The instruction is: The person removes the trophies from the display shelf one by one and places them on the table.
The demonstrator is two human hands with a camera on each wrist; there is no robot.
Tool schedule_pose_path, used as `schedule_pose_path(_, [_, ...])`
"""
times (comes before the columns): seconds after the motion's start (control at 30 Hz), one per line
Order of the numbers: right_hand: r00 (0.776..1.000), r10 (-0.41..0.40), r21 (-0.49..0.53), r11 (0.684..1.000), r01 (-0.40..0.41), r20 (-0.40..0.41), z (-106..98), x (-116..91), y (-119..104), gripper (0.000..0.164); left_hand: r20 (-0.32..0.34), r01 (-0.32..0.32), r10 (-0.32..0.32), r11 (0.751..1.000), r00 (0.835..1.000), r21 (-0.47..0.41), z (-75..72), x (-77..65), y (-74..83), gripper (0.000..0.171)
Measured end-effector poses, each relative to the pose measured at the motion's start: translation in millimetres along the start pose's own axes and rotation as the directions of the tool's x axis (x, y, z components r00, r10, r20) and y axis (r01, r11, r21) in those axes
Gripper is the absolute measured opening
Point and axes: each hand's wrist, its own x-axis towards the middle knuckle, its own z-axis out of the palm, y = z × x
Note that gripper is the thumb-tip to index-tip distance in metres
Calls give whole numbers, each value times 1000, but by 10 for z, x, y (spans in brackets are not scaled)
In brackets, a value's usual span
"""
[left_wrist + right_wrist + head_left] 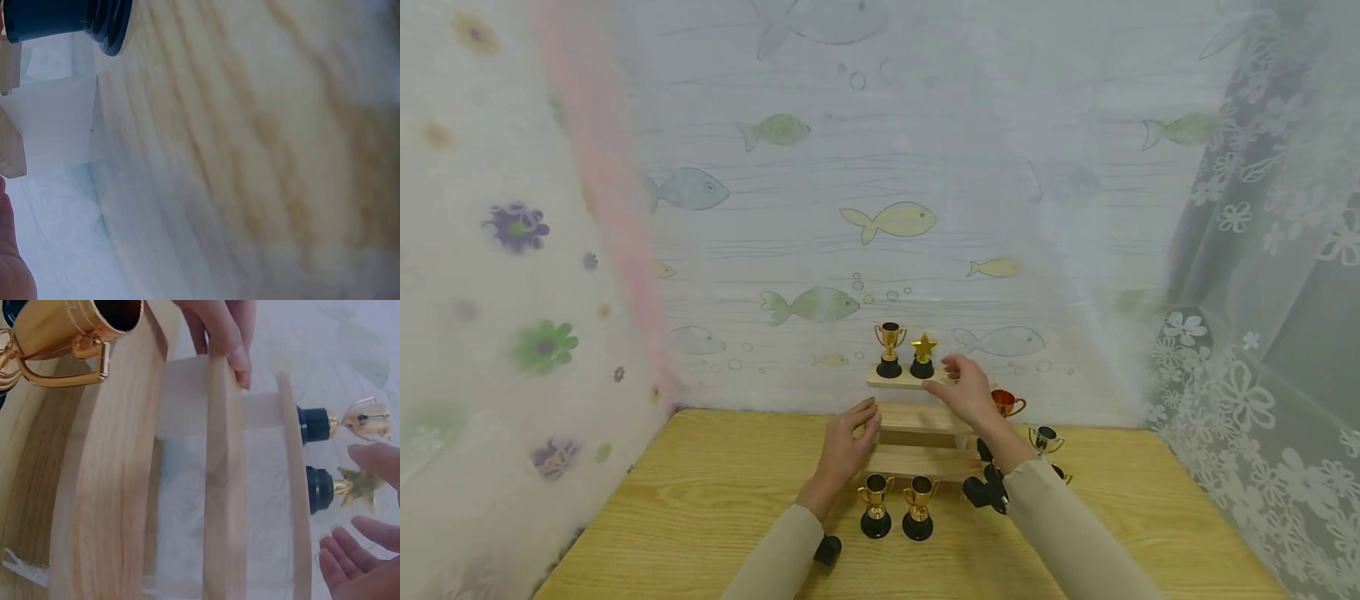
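A pale wooden tiered display stand (917, 460) stands on the table. Its top shelf (904, 382) bears a gold two-handled trophy cup (890, 335) and a gold star trophy (923, 346), both on black bases. My right hand (966, 392) is just right of the star trophy, thumb and fingers spread apart with nothing between them. Lower down, my left hand (846, 442) holds the left end of the middle shelf (917, 415); the right wrist view shows its fingertips (238, 359) on that board. Two gold trophy cups (876, 504) (918, 506) stand before the lowest shelf.
Right of the stand are a red cup (1004, 403) and a silver trophy cup (1045, 439), with more partly hidden behind my right forearm. Black wrist gear (988, 487) hangs by my right sleeve. A fish-printed curtain (820, 250) hangs behind the wooden table (715, 475).
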Motion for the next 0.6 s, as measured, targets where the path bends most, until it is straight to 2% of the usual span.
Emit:
schedule_pose_path(0.33, [998,59,35,998,-59,5,76,129,39,64,-6,-20,20,1000,1000,-14,5,-14,2,32])
schedule_pose_path(0.43, [998,68,35,997,-67,-4,98,171,61,64,-16,-35,35,999,999,-12,4,-15,1,32])
schedule_pose_path(0.6, [998,55,12,998,-55,-21,148,235,66,63,-9,-19,18,1000,1000,-13,-7,-11,-2,33])
